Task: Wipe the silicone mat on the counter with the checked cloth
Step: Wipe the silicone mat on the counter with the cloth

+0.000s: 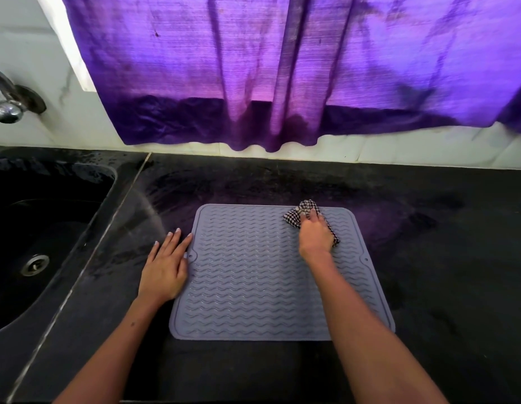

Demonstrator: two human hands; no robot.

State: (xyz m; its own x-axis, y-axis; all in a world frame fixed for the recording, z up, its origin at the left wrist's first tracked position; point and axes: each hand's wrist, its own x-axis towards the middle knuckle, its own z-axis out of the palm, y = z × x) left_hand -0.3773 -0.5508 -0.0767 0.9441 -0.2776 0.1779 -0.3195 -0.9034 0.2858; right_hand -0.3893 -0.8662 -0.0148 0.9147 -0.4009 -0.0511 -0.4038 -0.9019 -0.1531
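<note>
A grey silicone mat [253, 281] with wavy ridges lies flat on the black counter [443, 272]. My right hand [316, 234] presses a bunched black-and-white checked cloth [298, 212] onto the mat near its far right corner. Most of the cloth is hidden under the fingers. My left hand [166, 266] rests flat, fingers spread, on the counter against the mat's left edge and holds nothing.
A black sink [35, 228] with a metal drain [35, 264] is set into the counter at the left. A chrome tap [8, 97] juts from the white wall above it. A purple curtain [282, 68] hangs behind the counter.
</note>
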